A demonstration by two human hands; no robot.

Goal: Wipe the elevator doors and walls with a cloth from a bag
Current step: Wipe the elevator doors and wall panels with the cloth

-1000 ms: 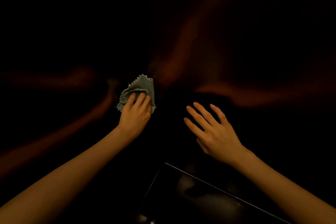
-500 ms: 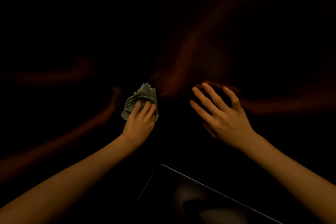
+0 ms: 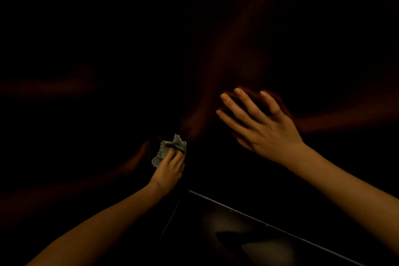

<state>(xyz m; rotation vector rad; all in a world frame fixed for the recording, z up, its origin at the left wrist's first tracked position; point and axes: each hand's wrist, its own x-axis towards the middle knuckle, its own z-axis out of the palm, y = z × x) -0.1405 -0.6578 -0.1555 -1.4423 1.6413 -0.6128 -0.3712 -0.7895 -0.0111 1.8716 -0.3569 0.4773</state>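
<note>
The scene is very dark. My left hand [image 3: 169,168] presses a small grey-green cloth [image 3: 170,149] with a zigzag edge against the dark, glossy elevator wall [image 3: 108,93], low near the corner. Its fingers are curled over the bunched cloth. My right hand [image 3: 259,127] lies flat with spread, straight fingers against the adjoining dark wall panel [image 3: 323,60], up and to the right of the cloth. Faint reddish reflections of both arms show in the walls.
The two wall panels meet in a corner just right of the cloth. Below, a thin bright edge [image 3: 259,221] marks where the right wall meets the dim, shiny floor [image 3: 237,233]. No bag is in view.
My left hand has slid the cloth downward along the wall. My right hand has moved up and to the right, its fingers now reaching the wall.
</note>
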